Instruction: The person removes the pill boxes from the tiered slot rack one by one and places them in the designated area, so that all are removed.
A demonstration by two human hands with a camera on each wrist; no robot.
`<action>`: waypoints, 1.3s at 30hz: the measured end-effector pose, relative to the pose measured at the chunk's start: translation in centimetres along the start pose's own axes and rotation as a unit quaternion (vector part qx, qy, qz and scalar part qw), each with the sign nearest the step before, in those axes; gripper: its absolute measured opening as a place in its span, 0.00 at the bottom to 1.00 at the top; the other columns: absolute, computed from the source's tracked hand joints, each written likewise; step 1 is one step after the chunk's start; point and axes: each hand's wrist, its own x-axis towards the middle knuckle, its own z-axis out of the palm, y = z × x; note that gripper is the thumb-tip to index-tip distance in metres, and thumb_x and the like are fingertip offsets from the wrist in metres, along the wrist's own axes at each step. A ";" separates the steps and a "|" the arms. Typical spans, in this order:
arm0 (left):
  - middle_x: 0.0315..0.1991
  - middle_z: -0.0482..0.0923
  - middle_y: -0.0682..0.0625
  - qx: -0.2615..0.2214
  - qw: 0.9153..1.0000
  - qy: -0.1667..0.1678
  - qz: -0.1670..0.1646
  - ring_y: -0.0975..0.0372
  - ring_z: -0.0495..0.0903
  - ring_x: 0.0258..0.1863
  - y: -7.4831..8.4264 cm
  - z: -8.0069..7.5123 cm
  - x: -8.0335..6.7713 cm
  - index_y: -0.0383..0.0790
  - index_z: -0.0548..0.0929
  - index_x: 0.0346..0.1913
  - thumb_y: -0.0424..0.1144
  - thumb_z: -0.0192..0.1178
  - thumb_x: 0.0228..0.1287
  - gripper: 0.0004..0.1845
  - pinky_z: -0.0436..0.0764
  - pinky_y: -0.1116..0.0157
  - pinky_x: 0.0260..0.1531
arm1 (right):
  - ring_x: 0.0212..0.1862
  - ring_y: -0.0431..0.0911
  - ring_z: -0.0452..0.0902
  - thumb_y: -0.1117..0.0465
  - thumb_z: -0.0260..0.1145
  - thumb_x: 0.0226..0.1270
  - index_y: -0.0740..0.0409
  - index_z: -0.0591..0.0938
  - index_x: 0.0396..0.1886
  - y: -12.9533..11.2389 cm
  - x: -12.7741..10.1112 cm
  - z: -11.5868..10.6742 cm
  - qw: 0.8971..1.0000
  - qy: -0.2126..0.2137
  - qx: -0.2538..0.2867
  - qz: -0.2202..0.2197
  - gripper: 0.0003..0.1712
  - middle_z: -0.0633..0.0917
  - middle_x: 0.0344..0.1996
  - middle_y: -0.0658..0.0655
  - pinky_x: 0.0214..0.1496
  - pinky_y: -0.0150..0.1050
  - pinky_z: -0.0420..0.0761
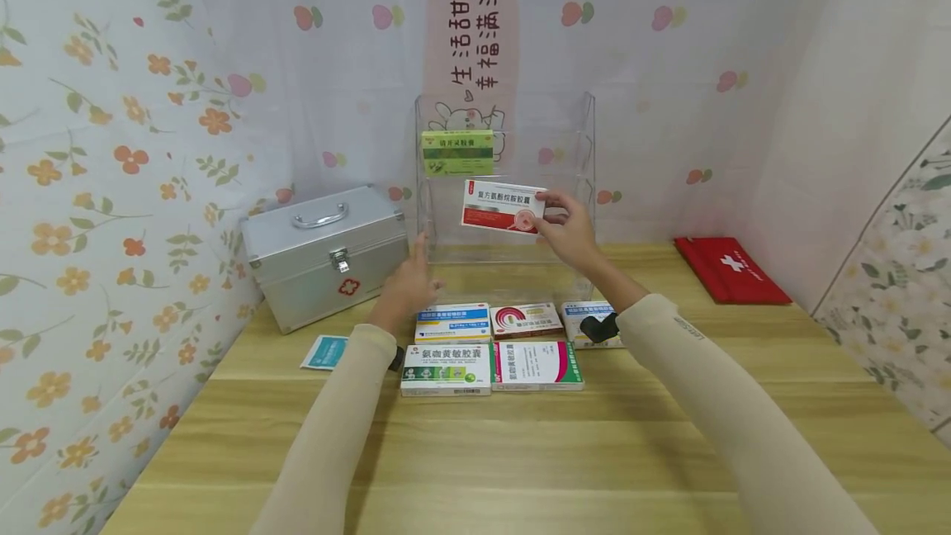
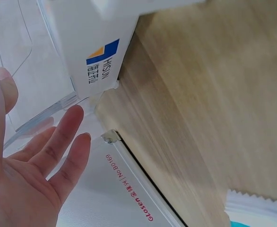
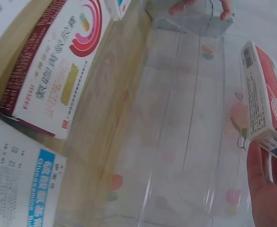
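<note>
Red-white medicine box (image 1: 503, 206) pinched in right-hand fingers (image 1: 555, 206) above wooden table (image 1: 669, 436), floral walls.

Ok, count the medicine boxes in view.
7: a green box on the clear rack, a red-and-white box in the right hand, five boxes on the table. Others may be hidden.

Left of the clear rack (image 1: 583, 188) sits a silver case (image 1: 327, 258), a red pouch (image 1: 731, 269) right, five boxes (image 1: 513, 345) before it.
</note>
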 end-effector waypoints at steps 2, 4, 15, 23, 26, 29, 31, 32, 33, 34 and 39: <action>0.41 0.76 0.38 -0.003 1.000 -0.001 0.001 0.52 0.76 0.24 0.0 0.0 -0.1 0.51 0.33 0.79 0.44 0.65 0.66 0.54 0.78 0.59 0.18 | 0.49 0.64 0.80 0.70 0.68 0.65 0.68 0.77 0.58 0.3 -0.5 -0.3 1.000 -0.002 0.007 -0.007 0.21 0.75 0.52 0.68 0.34 0.30 0.84; 0.39 0.76 0.39 -0.007 1.000 0.000 0.003 0.53 0.76 0.23 0.0 0.0 -0.1 0.50 0.33 0.79 0.44 0.65 0.66 0.54 0.78 0.59 0.17 | 0.48 0.64 0.80 0.71 0.68 0.65 0.70 0.76 0.58 0.2 -1.1 -0.6 1.000 -0.006 0.011 -0.006 0.22 0.76 0.52 0.69 0.35 0.30 0.84; 0.43 0.76 0.37 0.001 1.000 0.002 0.002 0.52 0.76 0.25 -0.2 0.0 0.1 0.51 0.33 0.79 0.44 0.65 0.66 0.54 0.77 0.58 0.19 | 0.45 0.52 0.81 0.73 0.64 0.67 0.71 0.74 0.60 1.3 -4.6 -3.0 0.998 -0.061 -0.001 0.007 0.22 0.75 0.52 0.71 0.39 0.30 0.84; 0.42 0.75 0.38 -0.008 1.000 0.000 0.007 0.53 0.75 0.22 -0.3 0.0 0.1 0.54 0.32 0.78 0.44 0.65 0.66 0.54 0.77 0.60 0.17 | 0.47 0.59 0.81 0.70 0.65 0.68 0.67 0.74 0.61 1.0 -6.9 -4.8 0.995 -0.091 -0.026 0.041 0.23 0.75 0.53 0.69 0.40 0.34 0.85; 0.45 0.75 0.37 -0.006 1.000 0.001 0.005 0.53 0.75 0.23 -0.3 0.0 0.0 0.54 0.31 0.78 0.44 0.65 0.66 0.55 0.77 0.59 0.18 | 0.49 0.61 0.80 0.69 0.66 0.67 0.66 0.74 0.62 1.1 -7.6 -5.4 0.993 -0.101 -0.035 0.056 0.24 0.75 0.54 0.68 0.40 0.34 0.85; 0.46 0.75 0.36 -0.002 1.000 0.002 0.002 0.52 0.75 0.25 -0.1 -0.1 -0.1 0.55 0.30 0.78 0.43 0.64 0.66 0.55 0.76 0.59 0.19 | 0.49 0.61 0.80 0.68 0.67 0.67 0.66 0.74 0.62 1.2 -8.2 -6.1 0.991 -0.109 -0.044 0.065 0.24 0.74 0.54 0.68 0.41 0.35 0.85; 0.46 0.75 0.37 -0.002 1.000 0.002 0.001 0.52 0.75 0.25 0.0 -0.1 -0.2 0.56 0.30 0.78 0.43 0.64 0.66 0.55 0.76 0.59 0.19 | 0.47 0.60 0.81 0.68 0.67 0.67 0.66 0.74 0.62 1.2 -8.8 -6.7 0.990 -0.114 -0.051 0.067 0.24 0.75 0.54 0.68 0.40 0.35 0.85; 0.45 0.75 0.37 -0.002 1.000 0.002 0.002 0.52 0.75 0.25 0.1 -0.1 -0.2 0.56 0.31 0.78 0.43 0.65 0.66 0.55 0.76 0.59 0.19 | 0.47 0.60 0.81 0.69 0.67 0.67 0.66 0.74 0.62 1.2 -9.1 -7.0 0.989 -0.117 -0.051 0.069 0.24 0.75 0.54 0.68 0.40 0.36 0.85; 0.45 0.74 0.37 -0.004 1.000 0.000 0.004 0.52 0.75 0.25 0.1 -0.1 -0.2 0.55 0.31 0.78 0.43 0.64 0.66 0.55 0.76 0.59 0.19 | 0.46 0.59 0.81 0.69 0.67 0.67 0.67 0.74 0.61 1.2 -9.5 -7.3 0.989 -0.119 -0.053 0.069 0.24 0.75 0.54 0.69 0.40 0.36 0.85; 0.45 0.74 0.37 -0.005 1.000 0.000 0.005 0.52 0.75 0.25 0.1 -0.1 -0.2 0.55 0.31 0.78 0.42 0.64 0.67 0.54 0.76 0.59 0.19 | 0.45 0.58 0.82 0.69 0.67 0.67 0.67 0.74 0.61 1.3 -9.8 -7.6 0.989 -0.122 -0.054 0.071 0.24 0.75 0.54 0.69 0.39 0.36 0.85; 0.42 0.74 0.39 -0.001 1.000 0.001 0.007 0.52 0.75 0.25 -0.1 0.0 0.0 0.55 0.31 0.78 0.43 0.64 0.67 0.55 0.75 0.59 0.18 | 0.44 0.52 0.83 0.69 0.67 0.67 0.69 0.74 0.61 1.7 -11.2 -9.1 0.986 -0.133 -0.057 0.084 0.24 0.75 0.55 0.71 0.38 0.39 0.86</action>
